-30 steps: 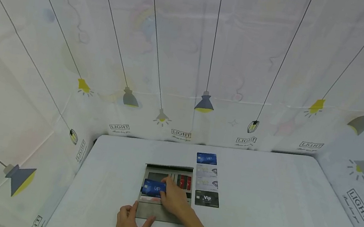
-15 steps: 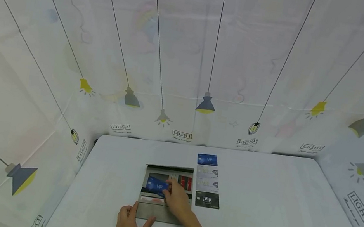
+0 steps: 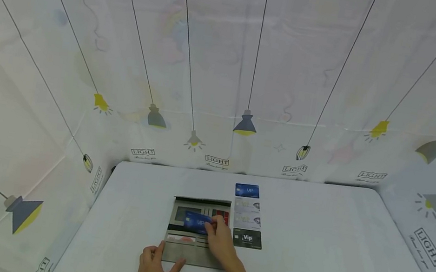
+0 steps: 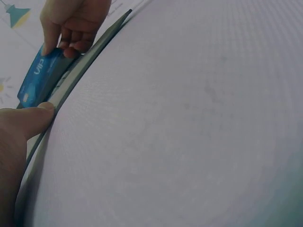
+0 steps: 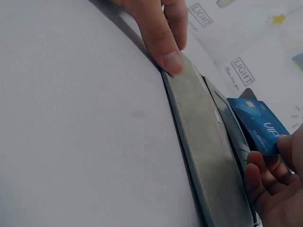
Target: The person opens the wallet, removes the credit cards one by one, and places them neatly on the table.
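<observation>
Rightward over the unfolded wallet (image 3: 179, 253), your right hand (image 3: 222, 241) has shifted the blue VIP card (image 3: 195, 222), pinched by thumb and fingers; your left hand (image 3: 155, 269), thumb spread, touches the wallet's near-left corner.

Diffuse, subdued light covers the white lamp-printed wall sheet (image 3: 220, 61); left wrist view dimmer and bluish, fine ripples mottling the flat white tabletop (image 4: 165, 118), lower right corner darkened.

The held card (image 5: 258, 124) reads "VIP", black card (image 3: 247, 238) "Vip", backdrop (image 3: 219, 70) "LIGHT".
</observation>
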### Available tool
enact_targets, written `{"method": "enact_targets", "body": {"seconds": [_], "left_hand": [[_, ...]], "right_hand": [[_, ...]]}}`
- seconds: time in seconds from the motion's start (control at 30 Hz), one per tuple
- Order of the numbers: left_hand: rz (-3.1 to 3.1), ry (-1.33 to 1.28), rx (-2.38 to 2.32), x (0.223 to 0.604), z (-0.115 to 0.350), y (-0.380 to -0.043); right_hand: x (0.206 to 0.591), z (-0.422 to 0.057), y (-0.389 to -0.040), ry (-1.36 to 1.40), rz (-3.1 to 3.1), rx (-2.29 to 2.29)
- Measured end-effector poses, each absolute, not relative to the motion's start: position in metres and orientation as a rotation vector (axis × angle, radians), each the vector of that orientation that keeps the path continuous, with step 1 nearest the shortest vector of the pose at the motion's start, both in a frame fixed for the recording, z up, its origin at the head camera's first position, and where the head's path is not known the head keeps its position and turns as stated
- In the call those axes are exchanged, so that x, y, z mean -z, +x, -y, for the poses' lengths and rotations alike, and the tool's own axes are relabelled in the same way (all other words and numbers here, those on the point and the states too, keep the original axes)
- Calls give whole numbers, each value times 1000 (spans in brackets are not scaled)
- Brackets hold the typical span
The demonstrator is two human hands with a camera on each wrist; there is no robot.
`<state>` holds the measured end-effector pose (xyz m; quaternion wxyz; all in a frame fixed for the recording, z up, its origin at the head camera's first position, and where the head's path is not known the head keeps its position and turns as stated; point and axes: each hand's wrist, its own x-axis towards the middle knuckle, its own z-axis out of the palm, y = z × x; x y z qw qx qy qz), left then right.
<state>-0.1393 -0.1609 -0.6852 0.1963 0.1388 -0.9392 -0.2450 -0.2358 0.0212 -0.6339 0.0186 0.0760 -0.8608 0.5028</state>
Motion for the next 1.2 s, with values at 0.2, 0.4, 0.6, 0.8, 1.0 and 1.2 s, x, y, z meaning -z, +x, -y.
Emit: {"method": "enact_targets", "body": {"seconds": [0.2, 0.4, 0.6, 0.8, 1.0, 1.2], "left_hand": [[2651, 397, 690, 683, 161, -139], [2653, 402, 701, 681, 160, -138], [2644, 393, 696, 683, 160, -138], [2656, 402, 698, 684, 160, -138], [2633, 393, 688, 684, 160, -139], [2637, 397, 705, 683, 160, -139]], "right_hand": [[634, -33, -232, 193, 2629, -1732], [635, -44, -226, 106, 2609, -1792], [637, -57, -218, -13, 2580, -1832], [640, -72, -209, -106, 2580, -1817], [640, -86, -199, -192, 2574, -1768], [640, -99, -192, -275, 2566, -1744]]}}
